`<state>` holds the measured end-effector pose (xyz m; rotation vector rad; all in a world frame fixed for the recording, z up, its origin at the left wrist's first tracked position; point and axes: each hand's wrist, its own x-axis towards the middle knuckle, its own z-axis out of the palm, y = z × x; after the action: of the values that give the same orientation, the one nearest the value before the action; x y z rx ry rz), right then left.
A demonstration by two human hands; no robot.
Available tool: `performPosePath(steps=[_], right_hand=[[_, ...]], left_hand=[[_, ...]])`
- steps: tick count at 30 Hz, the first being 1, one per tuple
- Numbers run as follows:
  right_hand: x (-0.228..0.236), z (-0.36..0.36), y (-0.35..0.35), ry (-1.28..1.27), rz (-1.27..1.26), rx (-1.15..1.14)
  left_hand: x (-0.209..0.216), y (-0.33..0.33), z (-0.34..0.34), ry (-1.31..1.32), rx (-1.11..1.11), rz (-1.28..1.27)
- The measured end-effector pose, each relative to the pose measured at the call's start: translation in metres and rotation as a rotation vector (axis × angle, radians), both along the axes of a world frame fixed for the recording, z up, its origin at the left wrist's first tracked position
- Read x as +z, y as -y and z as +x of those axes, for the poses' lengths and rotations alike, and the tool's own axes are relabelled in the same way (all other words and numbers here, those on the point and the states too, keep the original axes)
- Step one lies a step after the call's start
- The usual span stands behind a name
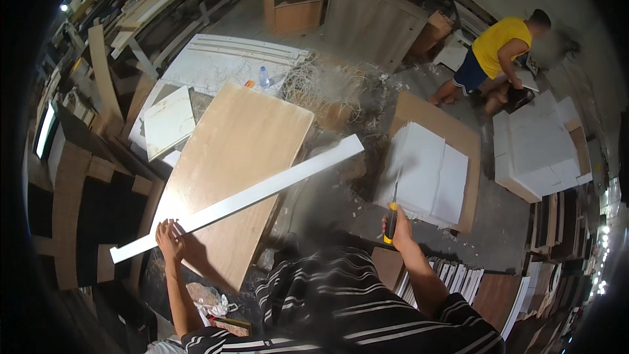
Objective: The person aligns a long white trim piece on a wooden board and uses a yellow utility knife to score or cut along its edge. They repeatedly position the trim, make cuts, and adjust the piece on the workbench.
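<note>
A long white board strip [275, 183] lies slantwise across a wood-grain panel [229, 137], its lower left end jutting past the panel's edge. My left hand [171, 241] is closed on the strip near that end, fingers curled over it. Out to the right, my right hand [401, 228] grips a screwdriver [391, 223] with a yellow and black handle. Its thin shaft points away from me, above a stack of white panels [422, 170]; the tip is blurred.
Brown cardboard [468, 183] lies under the white stack. A person in a yellow top [501, 46] bends over work at the far right, near wrapped white boxes [537, 144]. Tangled strapping [324, 88] and a plastic bottle [264, 77] lie beyond the panel. Boards [105, 78] lean at left.
</note>
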<state>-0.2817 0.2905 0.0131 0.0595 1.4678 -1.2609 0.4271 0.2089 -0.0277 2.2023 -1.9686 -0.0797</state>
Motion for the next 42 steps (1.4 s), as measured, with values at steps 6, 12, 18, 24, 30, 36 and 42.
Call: performPosePath(steps=[6, 12, 18, 24, 30, 36, 42], right_hand=[[-0.011, -0.020, 0.027, 0.082, -0.039, 0.141], [-0.003, -0.047, 0.060, 0.034, -0.154, 0.229], [-0.021, -0.061, 0.117, -0.283, -0.163, 0.489], [-0.040, -0.068, 0.120, -0.385, -0.194, 0.775], [-0.043, -0.074, 0.084, -0.256, -0.167, 0.871], [-0.047, -0.039, 0.061, -0.162, -0.174, 0.954], [-0.058, 0.055, 0.034, -0.120, -0.292, 1.008]], left_hand=[[-0.015, 0.045, -0.196, -0.369, -0.211, -0.384], [-0.013, 0.094, -0.350, -0.196, 0.263, -0.350], [-0.008, 0.074, -0.360, -0.240, 0.191, -0.378], [0.004, 0.054, -0.367, -0.240, 0.029, -0.323], [0.011, 0.065, -0.370, -0.175, -0.069, -0.366], [-0.005, 0.049, -0.402, -0.344, 0.400, -0.711], [-0.020, -0.072, -0.432, -1.212, 0.596, -0.259]])
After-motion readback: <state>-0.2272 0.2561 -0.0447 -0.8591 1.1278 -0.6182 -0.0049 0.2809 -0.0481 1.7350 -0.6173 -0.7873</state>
